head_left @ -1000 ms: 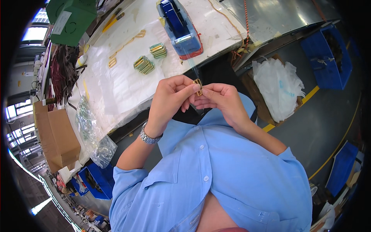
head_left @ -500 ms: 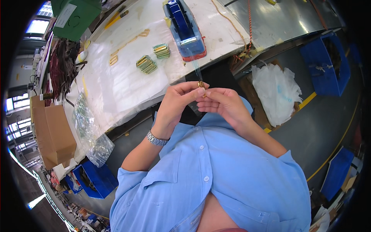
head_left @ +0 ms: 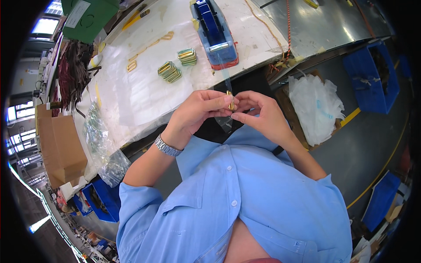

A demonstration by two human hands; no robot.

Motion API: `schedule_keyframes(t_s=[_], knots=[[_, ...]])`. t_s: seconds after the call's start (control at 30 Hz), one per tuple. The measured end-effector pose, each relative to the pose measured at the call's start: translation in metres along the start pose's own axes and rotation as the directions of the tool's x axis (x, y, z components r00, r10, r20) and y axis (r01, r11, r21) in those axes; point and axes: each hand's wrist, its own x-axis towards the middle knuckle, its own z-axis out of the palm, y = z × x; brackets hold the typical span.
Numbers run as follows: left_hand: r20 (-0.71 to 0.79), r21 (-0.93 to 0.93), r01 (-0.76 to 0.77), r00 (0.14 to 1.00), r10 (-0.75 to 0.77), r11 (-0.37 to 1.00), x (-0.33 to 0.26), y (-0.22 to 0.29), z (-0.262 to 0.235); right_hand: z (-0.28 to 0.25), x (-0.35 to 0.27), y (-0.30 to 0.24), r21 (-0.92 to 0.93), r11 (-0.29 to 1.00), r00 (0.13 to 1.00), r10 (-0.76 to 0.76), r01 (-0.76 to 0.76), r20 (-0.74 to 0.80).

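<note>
My left hand [head_left: 202, 108], with a metal watch on its wrist, is closed in a pinch on a small gold metal buckle [head_left: 230, 101]. A strip of clear tape [head_left: 226, 74] runs down from the blue tape dispenser [head_left: 215, 37] to the buckle. My right hand [head_left: 258, 113] is beside the buckle, its thumb and curled fingers apart around that side; whether a fingertip touches the tape is too small to tell. Two neat stacks of gold buckles with greenish edges, one nearer [head_left: 169, 72] and one farther [head_left: 187, 57], sit on the white table left of the dispenser.
A row of loose gold buckles [head_left: 151, 46] lies on the table [head_left: 136, 98]. A green box [head_left: 90, 19], dark cords [head_left: 72, 74], a plastic bag [head_left: 94, 131] and a cardboard box [head_left: 63, 149] are at left. A white bag [head_left: 315, 107] and blue bins [head_left: 372, 76] stand at right.
My right thumb has parted from the fingers and dropped lower. My left hand, still pinching the buckle, has turned so the buckle shows more. The view has shifted slightly.
</note>
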Motion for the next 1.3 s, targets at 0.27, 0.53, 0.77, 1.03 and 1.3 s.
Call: schedule_keyframes(t_s=[0.27,0.53,0.77,1.03,1.3], knots=[[0.096,-0.101,0.176,0.981,-0.167,0.979,0.012,0.013,-0.013,0.006,0.03,0.018,0.287,0.934,0.974,-0.224,0.211,0.013],[0.034,-0.217,0.241,0.97,-0.24,0.946,0.013,0.01,-0.004,0.02,0.027,0.02,0.369,0.908,0.978,-0.162,0.2,-0.131],[-0.14,0.635,-0.369,0.809,0.571,0.679,-0.019,-0.017,0.019,0.017,0.027,0.006,0.438,0.883,0.983,-0.114,0.168,-0.147],[0.063,0.841,-0.529,0.306,0.95,0.114,0.008,-0.033,0.035,0.023,0.026,0.001,0.491,0.858,0.984,-0.084,0.151,-0.157],[-0.152,0.684,-0.455,0.676,0.722,0.57,-0.002,0.002,0.027,0.021,0.026,-0.004,0.477,0.871,0.993,-0.081,0.115,-0.091]])
